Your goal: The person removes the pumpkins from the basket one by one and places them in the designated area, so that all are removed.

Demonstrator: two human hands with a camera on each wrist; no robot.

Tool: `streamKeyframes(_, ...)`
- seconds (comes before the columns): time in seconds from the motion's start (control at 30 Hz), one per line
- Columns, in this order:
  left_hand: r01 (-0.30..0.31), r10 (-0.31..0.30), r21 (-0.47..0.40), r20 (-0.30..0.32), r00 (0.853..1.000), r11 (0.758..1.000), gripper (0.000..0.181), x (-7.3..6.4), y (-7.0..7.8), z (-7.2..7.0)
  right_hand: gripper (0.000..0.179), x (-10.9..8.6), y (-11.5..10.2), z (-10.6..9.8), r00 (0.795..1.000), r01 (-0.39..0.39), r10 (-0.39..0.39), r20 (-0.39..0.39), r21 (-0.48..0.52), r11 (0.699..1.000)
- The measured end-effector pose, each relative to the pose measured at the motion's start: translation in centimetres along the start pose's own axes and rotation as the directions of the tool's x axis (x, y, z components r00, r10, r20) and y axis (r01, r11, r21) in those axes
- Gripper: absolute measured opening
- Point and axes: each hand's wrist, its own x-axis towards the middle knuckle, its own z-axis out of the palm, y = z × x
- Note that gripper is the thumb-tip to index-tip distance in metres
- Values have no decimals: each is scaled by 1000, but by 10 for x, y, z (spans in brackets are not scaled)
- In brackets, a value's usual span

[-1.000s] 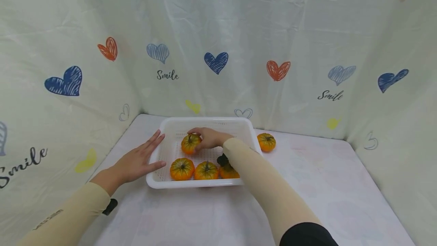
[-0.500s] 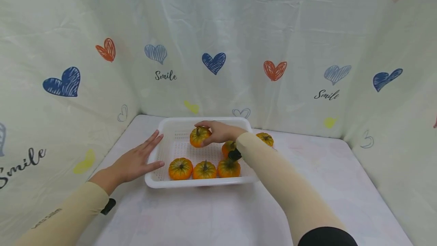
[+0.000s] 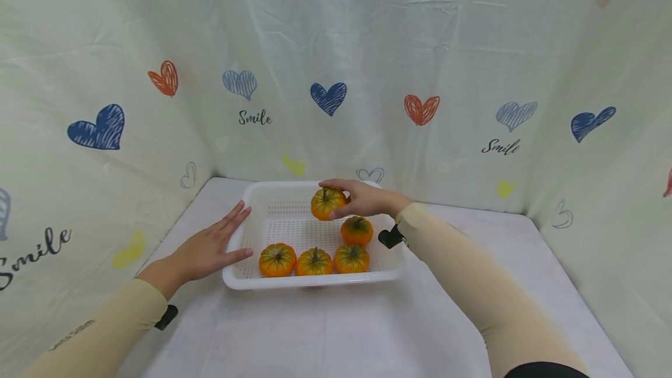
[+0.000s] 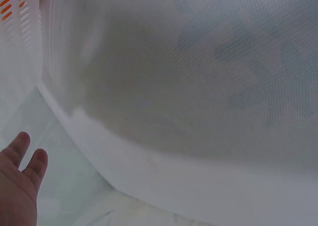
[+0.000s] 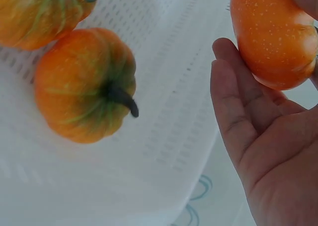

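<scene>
My right hand [image 3: 362, 198] grips a small orange-and-green pumpkin [image 3: 328, 204] near the back wall of the white plastic basket [image 3: 310, 284]. In the right wrist view that pumpkin [image 5: 276, 42] shows its smooth orange underside between thumb and fingers. A row of 3 pumpkins lies along the basket's front: a left one [image 3: 277, 260], a middle one [image 3: 315, 262] and a right one [image 3: 352, 258]. Just behind the right one sits another pumpkin [image 3: 357, 230], its dark stem upward. My left hand [image 3: 205, 249] rests at the basket's left rim, fingers extended.
The basket stands on a table with a pale cloth [image 3: 325, 331]. A pale curtain [image 3: 472, 45] printed with hearts and "Smile" encloses the back and both sides. Perforated basket walls [image 5: 164, 87] appear in the right wrist view.
My right hand has carried the pumpkin rightward and slightly back, uncovering the pumpkin behind the front row. The pumpkin right of the basket is now hidden by my arm. The left hand stays put.
</scene>
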Motion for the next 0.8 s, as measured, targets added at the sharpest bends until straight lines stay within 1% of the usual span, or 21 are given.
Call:
streamKeyframes(0.13, 0, 0, -2, 2, 1000, 1000, 92, 0, 0, 0, 76, -14, 4, -6, 1000, 9, -8, -21, 5, 1000)
streamKeyframes(0.3, 1, -1, 1, 3, 1000, 1000, 92, 0, 1, 0, 77, -35, 12, -12, 998, -17, 21, -60, 64, 998)
streamKeyframes(0.4, 0, 0, 2, 3, 1000, 1000, 92, 0, 1, 0, 77, -48, 21, -16, 996, -2, 10, -90, 93, 996)
streamKeyframes(0.57, -5, 4, -5, -5, 1000, 1000, 91, 0, 1, 1, 76, -69, 38, -22, 986, 32, -21, -167, 66, 997)
streamKeyframes(0.7, -17, 17, -1, -12, 1000, 1000, 91, 0, -2, 2, 77, -85, 51, -28, 976, 26, -12, -216, 60, 998)
streamKeyframes(0.8, -25, 25, 1, -17, 1000, 1000, 91, 1, -3, 3, 78, -96, 63, -31, 970, 12, 9, -245, 81, 997)
